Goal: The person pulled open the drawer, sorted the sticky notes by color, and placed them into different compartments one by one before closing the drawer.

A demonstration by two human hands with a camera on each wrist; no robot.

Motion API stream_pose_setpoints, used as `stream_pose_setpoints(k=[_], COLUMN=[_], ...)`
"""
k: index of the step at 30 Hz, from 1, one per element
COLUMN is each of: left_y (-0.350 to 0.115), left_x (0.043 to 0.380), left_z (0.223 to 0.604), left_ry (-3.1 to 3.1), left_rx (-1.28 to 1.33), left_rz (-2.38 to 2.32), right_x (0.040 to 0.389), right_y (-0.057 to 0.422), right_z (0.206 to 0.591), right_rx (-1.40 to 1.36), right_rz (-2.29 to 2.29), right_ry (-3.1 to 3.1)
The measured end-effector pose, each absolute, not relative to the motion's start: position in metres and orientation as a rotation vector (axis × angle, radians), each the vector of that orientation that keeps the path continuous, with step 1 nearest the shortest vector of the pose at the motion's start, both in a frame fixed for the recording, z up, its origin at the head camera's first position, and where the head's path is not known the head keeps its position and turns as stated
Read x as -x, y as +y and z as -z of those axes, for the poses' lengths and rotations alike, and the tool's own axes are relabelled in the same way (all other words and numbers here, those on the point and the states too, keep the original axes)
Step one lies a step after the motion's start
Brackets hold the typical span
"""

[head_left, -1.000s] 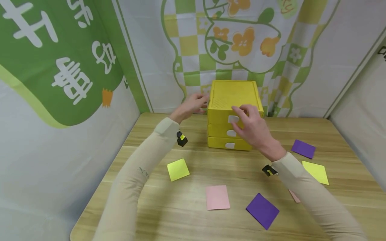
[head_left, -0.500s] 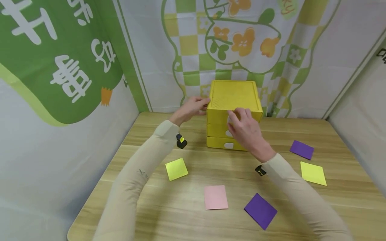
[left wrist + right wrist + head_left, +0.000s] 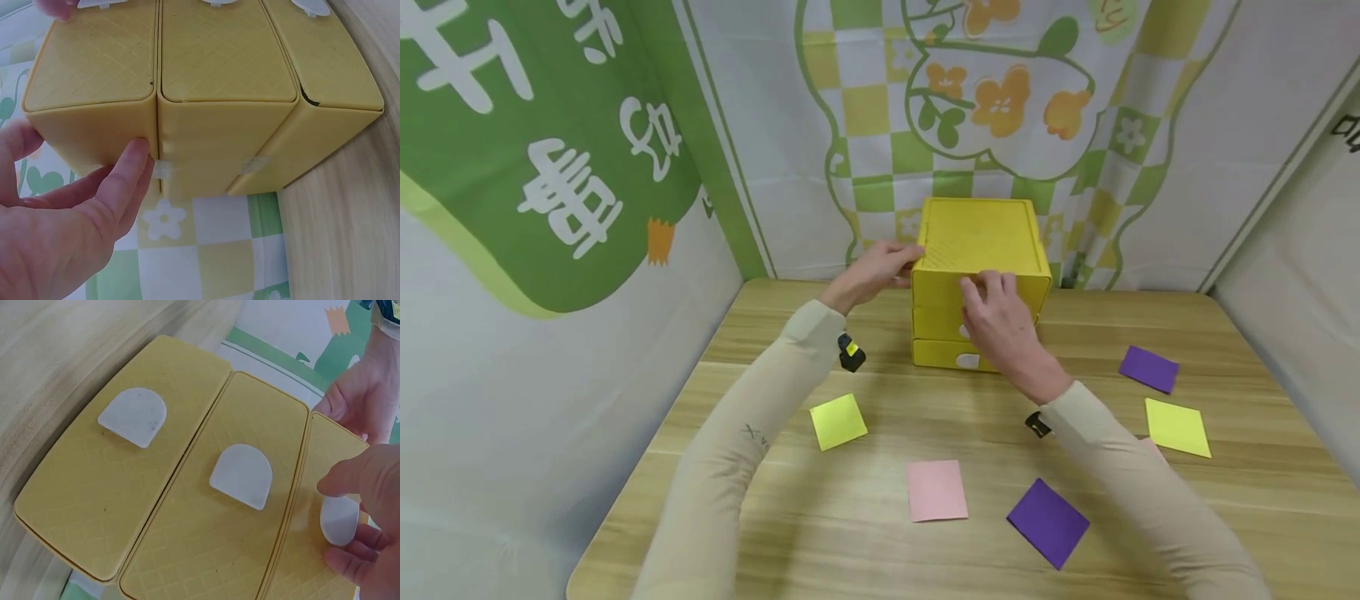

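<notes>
A yellow three-drawer storage box [image 3: 981, 233] stands at the back of the table, with all its drawers closed. My left hand [image 3: 876, 271] touches its left side. In the left wrist view, straight fingers [image 3: 122, 178] lie against the side wall and the thumb rests near the top edge. At the front, my right hand [image 3: 1006, 329] pinches the white handle [image 3: 339, 524] of the top drawer between thumb and fingers. The middle handle [image 3: 242, 475] and the bottom handle [image 3: 132, 417] are untouched. From the head view, my right hand hides the top handle.
Sticky notes lie on the wooden table [image 3: 880, 550]: yellow [image 3: 838, 422] at left, pink [image 3: 937, 491] and purple [image 3: 1048, 522] in front, another purple [image 3: 1150, 369] and yellow [image 3: 1177, 427] at right. My right sleeve partly covers another pink note [image 3: 1153, 450]. A patterned curtain [image 3: 865, 108] hangs behind.
My right hand has moved left and closed its fingers on the top drawer's handle. My left hand has come against the box's left side. The box's drawers look unchanged.
</notes>
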State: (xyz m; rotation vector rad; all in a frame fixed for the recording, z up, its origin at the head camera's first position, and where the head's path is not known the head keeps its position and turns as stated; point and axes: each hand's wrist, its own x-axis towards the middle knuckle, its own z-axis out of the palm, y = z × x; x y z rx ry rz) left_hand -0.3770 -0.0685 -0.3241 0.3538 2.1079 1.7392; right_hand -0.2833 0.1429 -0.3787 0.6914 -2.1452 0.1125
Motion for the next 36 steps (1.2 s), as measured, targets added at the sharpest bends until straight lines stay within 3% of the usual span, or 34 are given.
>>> stream_pose_setpoints(k=[36], left_y=[-0.069], left_x=[0.378], left_z=[0.328], left_ry=[2.106], left_rx=[-0.289], left_rz=[-1.777], right_x=[0.273], right_y=[0.140], right_z=[0.384], right_rx=[-0.738], right_rz=[-0.068], right_ry=[-2.114])
